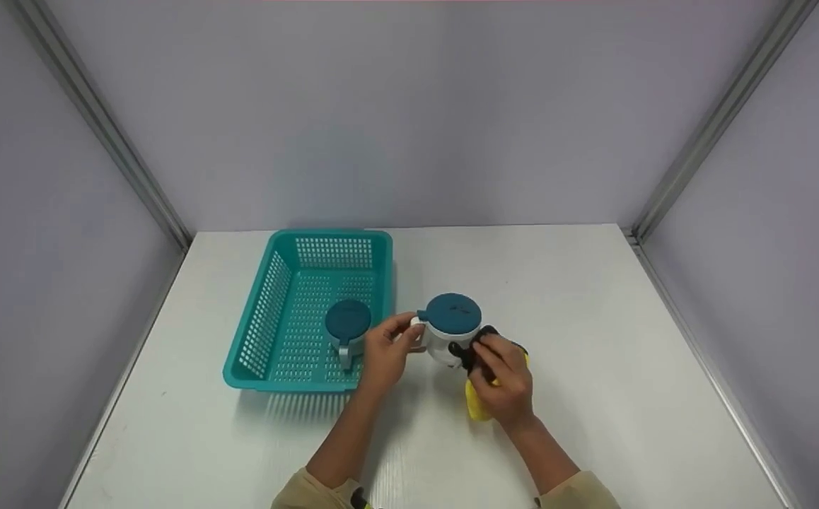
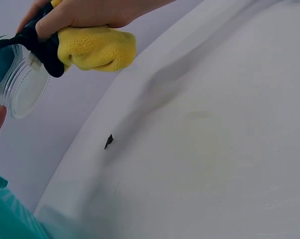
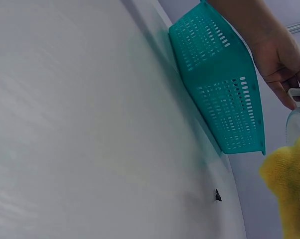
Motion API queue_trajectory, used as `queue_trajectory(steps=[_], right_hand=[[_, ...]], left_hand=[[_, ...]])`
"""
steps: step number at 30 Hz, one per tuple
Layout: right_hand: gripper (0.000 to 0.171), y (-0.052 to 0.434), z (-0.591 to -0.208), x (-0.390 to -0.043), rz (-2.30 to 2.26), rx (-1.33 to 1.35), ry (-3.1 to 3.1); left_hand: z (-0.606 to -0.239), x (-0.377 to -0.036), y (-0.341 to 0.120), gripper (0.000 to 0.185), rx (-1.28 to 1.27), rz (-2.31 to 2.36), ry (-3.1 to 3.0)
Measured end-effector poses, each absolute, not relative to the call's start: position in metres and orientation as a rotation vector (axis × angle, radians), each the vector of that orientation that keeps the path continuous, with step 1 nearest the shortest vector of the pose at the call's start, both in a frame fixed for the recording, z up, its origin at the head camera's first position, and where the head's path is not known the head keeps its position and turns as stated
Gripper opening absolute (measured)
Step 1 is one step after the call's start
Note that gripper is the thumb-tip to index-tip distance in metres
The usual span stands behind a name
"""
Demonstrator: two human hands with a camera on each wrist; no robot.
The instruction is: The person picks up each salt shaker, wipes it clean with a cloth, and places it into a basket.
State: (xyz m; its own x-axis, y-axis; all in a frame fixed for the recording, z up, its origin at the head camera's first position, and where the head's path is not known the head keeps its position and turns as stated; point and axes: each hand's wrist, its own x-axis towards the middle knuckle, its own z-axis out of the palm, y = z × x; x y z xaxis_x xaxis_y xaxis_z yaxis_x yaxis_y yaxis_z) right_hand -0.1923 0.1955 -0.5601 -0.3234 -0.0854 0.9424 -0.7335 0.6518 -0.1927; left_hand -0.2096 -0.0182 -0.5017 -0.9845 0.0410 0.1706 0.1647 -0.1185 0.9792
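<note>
Pinching the white handle of a clear glass mug with a dark teal lid [image 1: 450, 326], the person's left hand [image 1: 386, 351] steadies it just above the white tabletop [image 1: 593, 318], while the right hand [image 1: 503, 375] grips a bunched yellow-and-black cleaning cloth [image 1: 479, 406] and presses it against the mug's near side. The mug sits between the two hands, just right of a perforated teal plastic basket [image 1: 268, 311], where a second mug with a matching teal lid [image 1: 347, 326] stands near the front wall. From the left wrist camera, the cloth [image 2: 90, 47] is wadded under the right hand's fingers [image 2: 85, 15] beside the glass wall [image 2: 25, 92]; the right wrist view shows the basket's side [image 3: 225, 94] and a small dark speck [image 3: 218, 196] on the table.

The hold on the handle looks light, fingertips only. A firm rub from the cloth could twist the mug out of that pinch or tip it toward the basket, and the lid, whose seating cannot be judged, might slip off.
</note>
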Motion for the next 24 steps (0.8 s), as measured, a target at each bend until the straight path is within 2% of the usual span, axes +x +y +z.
queue_trajectory(steps=[15, 24], right_hand=[[0.023, 0.189, -0.548, -0.193, 0.708, 0.693, -1.709], [0.023, 0.191, -0.557, -0.191, 0.686, 0.745, -1.754]], left_hand=[[-0.500, -0.212, -0.023, 0.021, -0.282, -2.351, -1.983], [-0.501, -0.215, -0.025, 0.022, -0.291, -2.352, -1.973]])
